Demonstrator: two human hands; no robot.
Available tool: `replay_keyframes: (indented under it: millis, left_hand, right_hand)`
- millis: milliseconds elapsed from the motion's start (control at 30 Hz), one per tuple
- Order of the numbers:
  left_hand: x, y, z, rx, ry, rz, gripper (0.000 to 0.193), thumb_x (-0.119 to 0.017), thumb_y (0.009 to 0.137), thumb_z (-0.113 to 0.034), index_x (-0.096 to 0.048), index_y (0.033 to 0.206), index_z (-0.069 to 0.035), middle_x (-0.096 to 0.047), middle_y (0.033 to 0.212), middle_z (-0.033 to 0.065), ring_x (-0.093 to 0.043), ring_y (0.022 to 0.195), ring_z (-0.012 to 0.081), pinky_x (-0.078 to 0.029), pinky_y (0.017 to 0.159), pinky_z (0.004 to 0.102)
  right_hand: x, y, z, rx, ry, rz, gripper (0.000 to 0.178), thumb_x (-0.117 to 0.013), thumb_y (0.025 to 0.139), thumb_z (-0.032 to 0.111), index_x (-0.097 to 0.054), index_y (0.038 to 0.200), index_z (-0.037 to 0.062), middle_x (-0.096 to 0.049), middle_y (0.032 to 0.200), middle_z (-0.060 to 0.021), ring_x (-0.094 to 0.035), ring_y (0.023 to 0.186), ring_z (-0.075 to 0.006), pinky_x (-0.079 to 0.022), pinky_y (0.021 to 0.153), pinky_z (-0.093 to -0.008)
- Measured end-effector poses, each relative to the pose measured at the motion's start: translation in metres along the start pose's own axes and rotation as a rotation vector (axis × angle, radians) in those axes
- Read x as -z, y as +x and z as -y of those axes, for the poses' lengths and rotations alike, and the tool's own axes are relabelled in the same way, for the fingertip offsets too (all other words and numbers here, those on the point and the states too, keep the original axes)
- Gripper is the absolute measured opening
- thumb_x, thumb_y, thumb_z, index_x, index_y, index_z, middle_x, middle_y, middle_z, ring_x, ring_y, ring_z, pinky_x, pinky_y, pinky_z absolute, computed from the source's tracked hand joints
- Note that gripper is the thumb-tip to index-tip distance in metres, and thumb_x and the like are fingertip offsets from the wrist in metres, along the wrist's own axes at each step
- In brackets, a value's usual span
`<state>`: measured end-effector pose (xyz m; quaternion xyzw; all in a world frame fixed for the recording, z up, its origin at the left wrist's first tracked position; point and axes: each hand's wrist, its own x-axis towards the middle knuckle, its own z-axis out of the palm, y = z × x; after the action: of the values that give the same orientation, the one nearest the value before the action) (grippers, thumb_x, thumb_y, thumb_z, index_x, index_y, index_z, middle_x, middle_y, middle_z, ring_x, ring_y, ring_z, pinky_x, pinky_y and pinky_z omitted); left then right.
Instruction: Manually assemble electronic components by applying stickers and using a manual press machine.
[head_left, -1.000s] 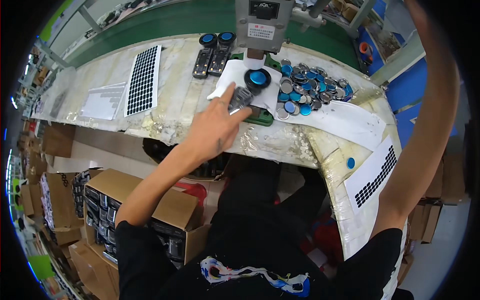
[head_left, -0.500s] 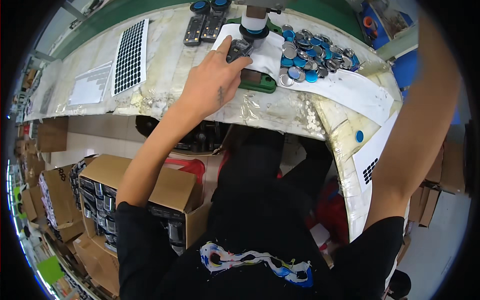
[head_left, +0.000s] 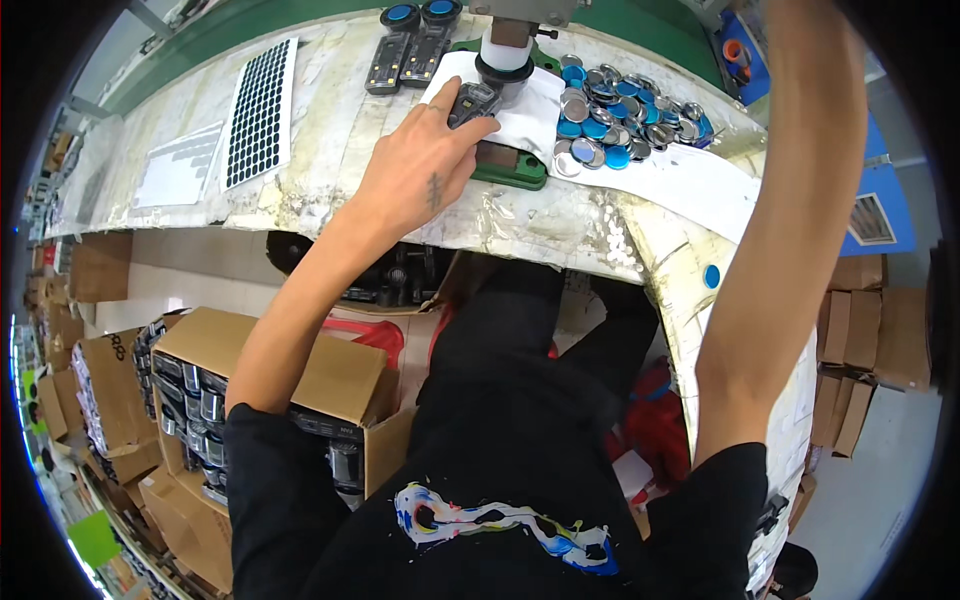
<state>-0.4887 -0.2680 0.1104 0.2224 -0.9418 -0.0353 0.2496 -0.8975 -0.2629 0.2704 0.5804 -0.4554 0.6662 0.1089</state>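
Note:
My left hand (head_left: 424,165) is closed on a small black plastic device (head_left: 473,103), gripping it between thumb and forefinger. The device rests on a white cloth (head_left: 532,125), its far end close to the dark round head (head_left: 504,68) of a press; whether they touch I cannot tell. Under the cloth lies the press's green base (head_left: 512,176). My right forearm (head_left: 765,280) reaches up past the upper edge of the picture, so that hand is out of sight. To the right of the press is a pile of round silver and blue caps (head_left: 628,115).
Two similar black devices (head_left: 408,58) with blue discs lie left of the press. A sheet of black stickers (head_left: 262,112) is farther left. One loose blue cap (head_left: 711,276) sits on the table's right wing. An open carton (head_left: 345,378) of packed devices stands below the table.
My right forearm has swung left and inward, still reaching up. The view has shifted slightly. My left hand keeps its hold on the device at the press.

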Motion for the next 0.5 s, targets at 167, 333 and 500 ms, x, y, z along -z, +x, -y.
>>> replay_keyframes:
  millis: [167, 333, 500]
  left_hand:
    - [-0.004, 0.012, -0.011, -0.05, -0.037, -0.012, 0.033, -0.063, 0.085, -0.009, -0.064, 0.118, -0.017, -0.049, 0.136, 0.027, -0.061, 0.103, 0.0377, -0.052, 0.086, 0.0428]
    - [0.001, -0.001, 0.0, -0.033, -0.012, -0.024, 0.036, -0.064, 0.082, -0.01, -0.063, 0.117, -0.017, -0.047, 0.135, 0.0305, -0.06, 0.109, 0.0391, -0.056, 0.078, 0.0441]
    - [0.001, 0.008, -0.01, -0.031, -0.018, -0.023, 0.033, -0.063, 0.086, -0.01, -0.064, 0.118, -0.017, -0.05, 0.136, 0.0275, -0.06, 0.106, 0.0384, -0.052, 0.088, 0.0427]
  right_hand:
    - [0.037, 0.027, -0.039, 0.027, -0.034, -0.024, 0.026, -0.053, 0.096, 0.028, -0.059, 0.083, 0.0071, -0.05, 0.068, -0.002, -0.043, 0.06, -0.0086, -0.033, 0.054, -0.0254]
    - [-0.049, -0.036, 0.078, 0.035, 0.046, -0.021, 0.026, -0.054, 0.096, 0.027, -0.058, 0.08, 0.0069, -0.048, 0.065, -0.001, -0.04, 0.057, -0.0077, -0.032, 0.052, -0.0248]
    - [-0.068, -0.073, 0.162, 0.058, 0.046, -0.037, 0.027, -0.054, 0.096, 0.025, -0.058, 0.076, 0.0068, -0.047, 0.061, 0.0, -0.038, 0.053, -0.0067, -0.03, 0.05, -0.0243]
